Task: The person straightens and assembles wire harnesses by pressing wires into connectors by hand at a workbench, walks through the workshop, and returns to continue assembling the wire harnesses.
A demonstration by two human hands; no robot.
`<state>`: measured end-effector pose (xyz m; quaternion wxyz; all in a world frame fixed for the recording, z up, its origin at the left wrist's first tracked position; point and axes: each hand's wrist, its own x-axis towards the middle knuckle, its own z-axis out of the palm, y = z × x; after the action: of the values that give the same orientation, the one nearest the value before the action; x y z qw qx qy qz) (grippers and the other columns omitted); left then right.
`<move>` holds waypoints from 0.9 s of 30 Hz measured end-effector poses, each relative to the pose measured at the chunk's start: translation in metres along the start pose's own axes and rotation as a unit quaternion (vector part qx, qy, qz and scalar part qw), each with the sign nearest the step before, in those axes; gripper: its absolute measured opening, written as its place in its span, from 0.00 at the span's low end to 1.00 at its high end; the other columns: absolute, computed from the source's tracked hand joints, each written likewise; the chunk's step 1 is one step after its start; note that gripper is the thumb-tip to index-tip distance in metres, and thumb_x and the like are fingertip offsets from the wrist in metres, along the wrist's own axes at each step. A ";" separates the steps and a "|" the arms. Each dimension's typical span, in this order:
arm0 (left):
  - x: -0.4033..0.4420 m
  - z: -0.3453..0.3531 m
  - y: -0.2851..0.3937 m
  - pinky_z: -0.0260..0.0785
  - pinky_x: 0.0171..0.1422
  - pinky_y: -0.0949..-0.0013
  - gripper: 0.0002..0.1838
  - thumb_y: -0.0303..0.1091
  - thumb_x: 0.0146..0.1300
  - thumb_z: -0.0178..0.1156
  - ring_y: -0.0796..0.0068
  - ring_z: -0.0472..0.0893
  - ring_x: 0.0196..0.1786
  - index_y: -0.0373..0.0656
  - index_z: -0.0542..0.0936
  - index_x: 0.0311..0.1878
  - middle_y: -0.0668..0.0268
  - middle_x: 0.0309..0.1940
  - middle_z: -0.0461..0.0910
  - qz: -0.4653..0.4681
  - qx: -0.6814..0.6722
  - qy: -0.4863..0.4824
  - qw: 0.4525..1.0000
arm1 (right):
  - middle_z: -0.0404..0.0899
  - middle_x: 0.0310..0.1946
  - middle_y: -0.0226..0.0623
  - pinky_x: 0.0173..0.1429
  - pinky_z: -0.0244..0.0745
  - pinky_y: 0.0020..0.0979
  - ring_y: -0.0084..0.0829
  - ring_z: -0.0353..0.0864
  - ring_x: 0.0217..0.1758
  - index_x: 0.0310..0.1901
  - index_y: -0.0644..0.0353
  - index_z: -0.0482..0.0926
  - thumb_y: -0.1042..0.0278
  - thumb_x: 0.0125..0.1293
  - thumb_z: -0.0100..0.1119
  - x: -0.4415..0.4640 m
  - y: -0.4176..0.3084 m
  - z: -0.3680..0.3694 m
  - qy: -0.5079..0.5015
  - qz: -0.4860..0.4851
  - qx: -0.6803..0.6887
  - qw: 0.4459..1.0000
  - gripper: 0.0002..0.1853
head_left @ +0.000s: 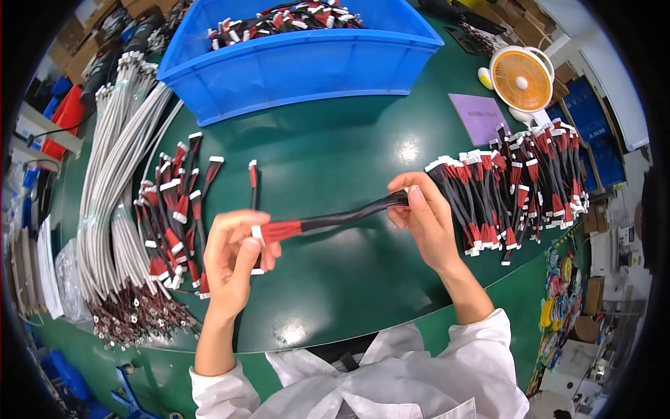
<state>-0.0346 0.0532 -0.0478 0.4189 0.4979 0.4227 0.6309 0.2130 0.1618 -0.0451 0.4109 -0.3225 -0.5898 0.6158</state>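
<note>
A cable harness (pixel 342 218) with a black sleeve and red wires is stretched between both hands above the green table. My left hand (pixel 237 251) pinches its red-wired end, by a white connector. The black-wired end is pinched in my right hand (pixel 422 213), and its tip is partly hidden by the fingers. Behind my left hand, another short harness (pixel 254 185) lies on the table, partly covered by the hand. Left of that hand is a loose pile of similar harnesses (pixel 171 216). A dense row of harnesses (pixel 481 202) lies to the right of my right hand.
A blue bin (pixel 300 73) full of harnesses stands at the back of the green table (pixel 328 153). Long grey cable bundles (pixel 115 160) lie at the left. At the back right are a purple card (pixel 480 119) and a white fan with an orange front (pixel 521 80).
</note>
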 end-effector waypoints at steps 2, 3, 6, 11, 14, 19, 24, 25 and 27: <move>-0.004 0.002 -0.005 0.65 0.27 0.79 0.10 0.29 0.69 0.49 0.80 0.72 0.23 0.35 0.68 0.50 0.58 0.27 0.77 -0.005 0.009 0.002 1.000 | 0.66 0.27 0.33 0.35 0.60 0.23 0.21 0.63 0.28 0.47 0.67 0.66 0.60 0.74 0.36 -0.001 0.007 0.000 -0.009 -0.010 0.018 1.000 0.16; -0.006 0.002 -0.007 0.65 0.27 0.79 0.10 0.29 0.69 0.49 0.80 0.72 0.22 0.36 0.68 0.50 0.58 0.26 0.77 -0.009 0.009 0.012 1.000 | 0.67 0.28 0.33 0.36 0.61 0.23 0.21 0.64 0.29 0.50 0.66 0.65 0.59 0.74 0.36 0.000 0.014 0.004 0.007 -0.060 0.027 0.998 0.17; -0.012 0.000 -0.016 0.64 0.24 0.79 0.11 0.32 0.69 0.51 0.80 0.72 0.20 0.36 0.68 0.49 0.58 0.25 0.77 -0.030 0.003 0.034 0.999 | 0.65 0.31 0.38 0.37 0.64 0.28 0.25 0.65 0.30 0.53 0.65 0.60 0.56 0.73 0.35 -0.007 0.026 0.002 0.013 -0.152 -0.013 0.988 0.19; -0.015 0.006 -0.023 0.62 0.21 0.80 0.10 0.33 0.69 0.51 0.79 0.70 0.18 0.37 0.65 0.46 0.57 0.26 0.76 -0.029 0.012 0.039 0.999 | 0.64 0.30 0.40 0.32 0.65 0.29 0.26 0.65 0.26 0.53 0.65 0.57 0.57 0.73 0.35 -0.013 0.033 -0.005 -0.003 -0.262 -0.059 0.963 0.19; -0.016 0.004 -0.029 0.60 0.20 0.81 0.10 0.33 0.69 0.49 0.80 0.69 0.18 0.39 0.64 0.46 0.56 0.27 0.74 0.000 0.027 0.029 0.999 | 0.63 0.31 0.41 0.30 0.66 0.30 0.25 0.64 0.25 0.52 0.66 0.58 0.57 0.73 0.36 -0.014 0.033 -0.005 -0.004 -0.306 -0.072 0.949 0.18; -0.014 0.001 -0.030 0.59 0.19 0.80 0.10 0.34 0.69 0.49 0.80 0.67 0.18 0.39 0.64 0.47 0.55 0.27 0.75 0.019 0.023 0.015 0.999 | 0.62 0.33 0.41 0.29 0.68 0.31 0.25 0.61 0.25 0.50 0.66 0.58 0.57 0.73 0.36 -0.015 0.035 -0.004 -0.025 -0.341 -0.083 0.936 0.17; -0.016 0.004 -0.024 0.59 0.21 0.82 0.18 0.40 0.67 0.55 0.83 0.71 0.20 0.35 0.67 0.51 0.60 0.27 0.77 -0.043 0.037 0.066 0.996 | 0.69 0.24 0.37 0.26 0.62 0.22 0.19 0.64 0.21 0.48 0.66 0.61 0.52 0.73 0.36 -0.020 0.029 -0.005 0.026 -0.244 -0.161 0.956 0.21; -0.015 0.003 -0.023 0.59 0.21 0.82 0.18 0.40 0.67 0.55 0.83 0.71 0.20 0.35 0.67 0.51 0.60 0.27 0.77 -0.043 0.039 0.066 0.996 | 0.72 0.32 0.38 0.25 0.59 0.18 0.16 0.66 0.25 0.45 0.69 0.67 0.66 0.72 0.41 -0.022 0.032 -0.004 0.033 -0.215 -0.073 0.973 0.13; -0.013 0.003 -0.025 0.56 0.20 0.83 0.24 0.48 0.64 0.58 0.86 0.69 0.19 0.32 0.71 0.48 0.63 0.27 0.77 -0.040 0.084 0.079 0.993 | 0.71 0.28 0.34 0.23 0.56 0.17 0.15 0.64 0.22 0.44 0.68 0.68 0.64 0.73 0.39 -0.022 0.026 -0.009 -0.003 -0.128 -0.019 0.992 0.13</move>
<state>-0.0272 0.0487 -0.0741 0.3661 0.4627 0.5255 0.6129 0.2271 0.1474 -0.0737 0.4783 -0.2502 -0.6394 0.5476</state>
